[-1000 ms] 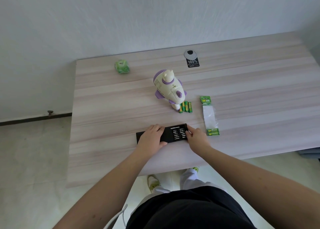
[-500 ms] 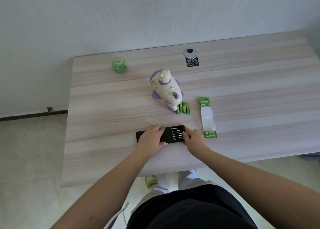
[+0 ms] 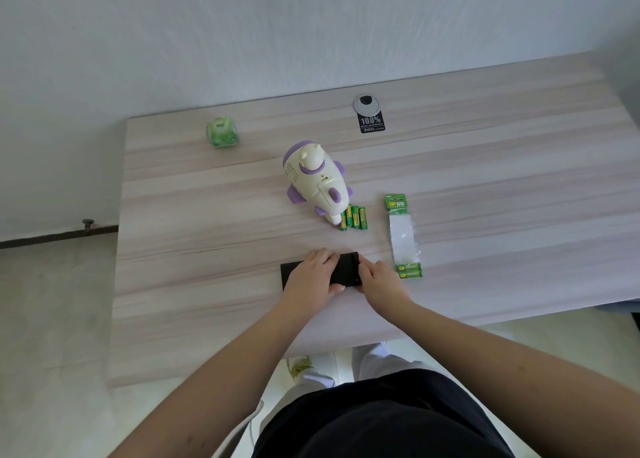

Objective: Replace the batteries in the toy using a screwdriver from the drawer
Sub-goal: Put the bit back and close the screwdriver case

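Hands closing a black tool case

Hands met on the flat black case (image 3: 346, 270) just in front of the toy (image 3: 317, 184). The left hand (image 3: 313, 275) lay over its left part, fingers curled round the edges; the right hand (image 3: 377, 277) pressed fingertips against its right end. Sliding it shut probably wanted steady, level pressure from both ends. The toy was smooth cream plastic with purple trim, lying on the pale wood-grain table (image 3: 485, 187). Green batteries (image 3: 354, 217) lay touching its near end; a crinkled clear battery pack (image 3: 403, 237) sat right of them.

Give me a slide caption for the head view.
Both hands on the black bit case, toy and batteries beyond.
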